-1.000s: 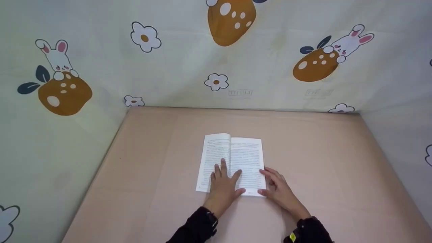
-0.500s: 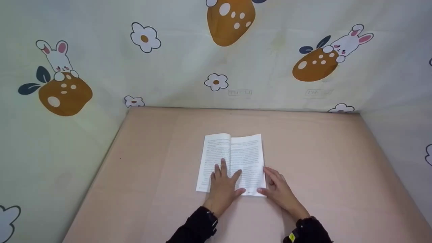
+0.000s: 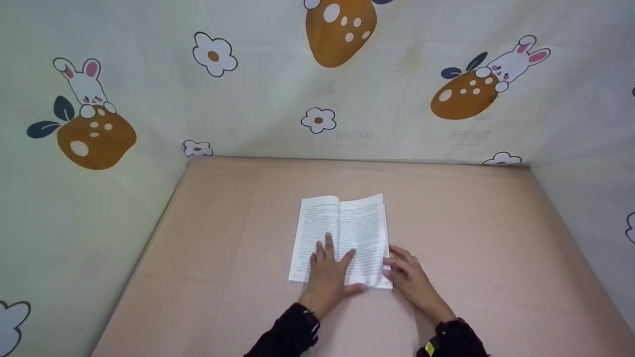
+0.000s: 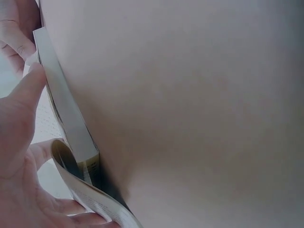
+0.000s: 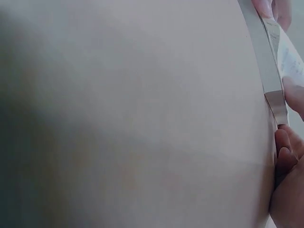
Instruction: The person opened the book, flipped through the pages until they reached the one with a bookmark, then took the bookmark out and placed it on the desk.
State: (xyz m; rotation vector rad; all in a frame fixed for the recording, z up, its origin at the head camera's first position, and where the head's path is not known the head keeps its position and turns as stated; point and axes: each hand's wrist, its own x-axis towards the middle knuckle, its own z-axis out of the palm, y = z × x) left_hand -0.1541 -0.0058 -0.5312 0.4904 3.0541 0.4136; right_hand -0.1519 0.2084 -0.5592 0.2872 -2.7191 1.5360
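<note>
An open paperback book [image 3: 359, 223] with printed pages lies on the table in the head view. Across its lower middle rests my left hand [image 3: 327, 277], fingers spread over the left page and gutter, thumb at the bottom edge of the right page. My right hand [image 3: 414, 282] holds the book's right edge, thumb on top and fingers curled at the side. One right-hand page bows up, its outer edge apart from those below. In the left wrist view the thick page block [image 4: 66, 99] shows beside a curled-over left part. The right fingertips are partly hidden.
A beige-pink table surface [image 3: 238, 223] surrounds the book. Pale walls [image 3: 263, 99] printed with rabbits, flowers and brown fruit border it at the back and both sides. Dark sleeves [image 3: 287, 332] cover both wrists.
The right page's outer edge has risen and bowed toward the gutter, baring a strip of pages beneath. The right thumb has shifted up slightly; the left thumb has slid a little right.
</note>
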